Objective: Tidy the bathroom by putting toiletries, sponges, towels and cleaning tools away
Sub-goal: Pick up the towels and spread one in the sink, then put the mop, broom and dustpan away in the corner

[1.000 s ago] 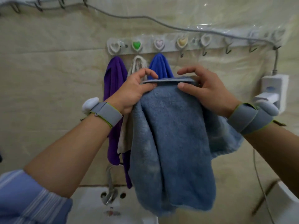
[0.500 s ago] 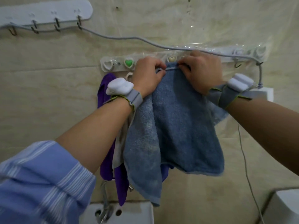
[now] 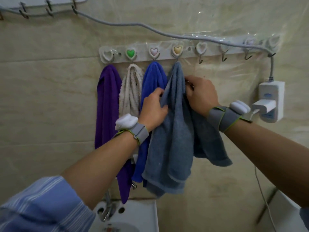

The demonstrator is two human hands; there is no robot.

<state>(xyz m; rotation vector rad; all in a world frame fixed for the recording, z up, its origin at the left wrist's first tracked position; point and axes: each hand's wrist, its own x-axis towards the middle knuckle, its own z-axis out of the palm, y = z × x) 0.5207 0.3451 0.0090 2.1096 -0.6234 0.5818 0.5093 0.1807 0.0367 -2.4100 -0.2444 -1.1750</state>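
A grey-blue towel (image 3: pixel 173 144) hangs from the hook under the yellow heart of the white hook rail (image 3: pixel 189 53). My left hand (image 3: pixel 153 109) grips the towel's left fold, and my right hand (image 3: pixel 200 94) grips its right fold a little higher. To the left on the same rail hang a purple towel (image 3: pixel 107 104), a beige towel (image 3: pixel 132 91) and a bright blue towel (image 3: pixel 153 77).
Bare hooks (image 3: pixel 224 56) continue along the rail to the right. A grey cable (image 3: pixel 133 25) runs across the wall to a white socket with a charger (image 3: pixel 269 102). A white basin with a tap (image 3: pixel 127 216) stands below; a second hook rack (image 3: pixel 48 7) is at top left.
The towel's top edge was lifted to the rail and now hangs on the hook. Both hands have slid down from the top edge to the towel's sides.
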